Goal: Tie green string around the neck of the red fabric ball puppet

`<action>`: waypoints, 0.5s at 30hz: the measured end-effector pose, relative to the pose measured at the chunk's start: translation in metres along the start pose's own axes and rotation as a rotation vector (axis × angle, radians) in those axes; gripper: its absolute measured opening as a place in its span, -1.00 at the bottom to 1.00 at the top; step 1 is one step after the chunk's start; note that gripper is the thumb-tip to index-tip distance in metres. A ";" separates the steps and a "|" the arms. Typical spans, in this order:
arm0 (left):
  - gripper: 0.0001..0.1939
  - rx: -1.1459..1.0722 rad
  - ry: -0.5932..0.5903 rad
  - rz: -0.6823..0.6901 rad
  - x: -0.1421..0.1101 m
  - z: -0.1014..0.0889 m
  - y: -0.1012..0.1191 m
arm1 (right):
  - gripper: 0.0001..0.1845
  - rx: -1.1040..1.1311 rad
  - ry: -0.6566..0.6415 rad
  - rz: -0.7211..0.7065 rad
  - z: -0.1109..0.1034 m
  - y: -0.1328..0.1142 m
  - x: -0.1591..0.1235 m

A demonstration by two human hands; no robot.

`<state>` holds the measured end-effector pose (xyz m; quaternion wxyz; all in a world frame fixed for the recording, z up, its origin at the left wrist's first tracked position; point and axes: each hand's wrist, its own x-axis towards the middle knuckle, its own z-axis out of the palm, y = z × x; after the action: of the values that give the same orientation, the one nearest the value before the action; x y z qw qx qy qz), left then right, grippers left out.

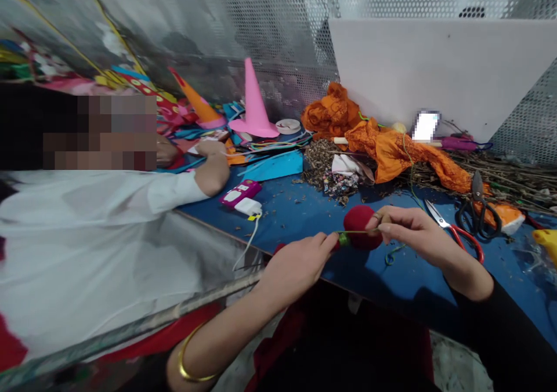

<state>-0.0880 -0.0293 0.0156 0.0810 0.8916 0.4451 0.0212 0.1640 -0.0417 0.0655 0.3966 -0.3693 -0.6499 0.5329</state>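
Observation:
My left hand (302,258) is closed over the neck of a red cloth piece, whose rounded red ball end (360,215) sticks out to the right over the table. Bright green thread is wound in a band (343,239) at the neck, right by my left fingertips. From there a taut strand of green thread (357,232) runs across the ball to my right hand (409,229), which pinches it between thumb and fingers. A loose curl of thread (390,257) hangs below. Red-handled scissors (456,232) lie just beyond my right wrist.
Black scissors (478,209), crumpled orange cloth (378,148) and dry plant bits (319,160) lie behind my hands. A pink cone hat (255,105) and purple device (241,193) are farther left. A person in a white top (87,229) sits at my left. A lit phone (425,126) leans on a white board.

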 end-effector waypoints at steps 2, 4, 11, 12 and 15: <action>-0.74 0.012 0.010 -0.032 -0.001 -0.006 -0.006 | -0.65 0.048 -0.023 0.114 -0.012 0.000 -0.001; -0.76 -0.070 -0.026 -0.030 -0.004 -0.011 -0.009 | -0.65 0.030 0.037 0.181 -0.024 0.007 0.003; -0.81 -1.180 -0.356 -0.035 -0.013 -0.024 0.003 | -0.71 -0.338 0.386 0.163 -0.038 0.059 0.027; -0.79 -1.372 -0.385 -0.056 -0.013 -0.023 0.004 | -0.75 -0.468 0.374 0.178 -0.037 0.064 0.028; -0.65 -1.800 -0.376 -0.107 -0.011 -0.019 0.004 | -0.84 -0.849 0.301 0.146 -0.030 0.070 0.028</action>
<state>-0.0935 -0.0381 0.0349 0.8162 0.4592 0.2806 0.2104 0.1839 0.0073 0.0035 0.2614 -0.6175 -0.7181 0.1862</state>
